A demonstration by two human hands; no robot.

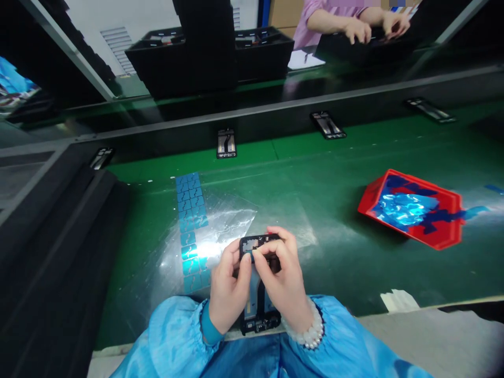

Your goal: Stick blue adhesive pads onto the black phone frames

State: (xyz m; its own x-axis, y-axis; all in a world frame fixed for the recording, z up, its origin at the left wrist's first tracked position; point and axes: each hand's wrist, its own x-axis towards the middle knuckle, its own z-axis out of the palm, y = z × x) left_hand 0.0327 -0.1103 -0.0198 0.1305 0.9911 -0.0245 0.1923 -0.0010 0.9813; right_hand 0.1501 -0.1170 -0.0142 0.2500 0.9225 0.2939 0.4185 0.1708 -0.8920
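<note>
A black phone frame (260, 294) with its inner parts showing lies close to my body, top end away from me. My left hand (232, 286) is closed around its upper left edge, thumb on the inner face. My right hand (285, 278) rests over the upper right part, thumb and index finger pinched together near the left thumb. A small bit of blue film (249, 254) shows at these fingertips; the fingers partly hide it. Left of my hands is a clear sheet (230, 223) bearing rows of blue die-cut stickers (190, 202).
A red bin (449, 239) with crumpled blue film (407, 209) stands at right. Along the far green belt lie several phone frames (227, 144). A black structure (59, 252) borders the left. Beyond the barrier are black boxes (263, 55) and a co-worker's hands (358, 30).
</note>
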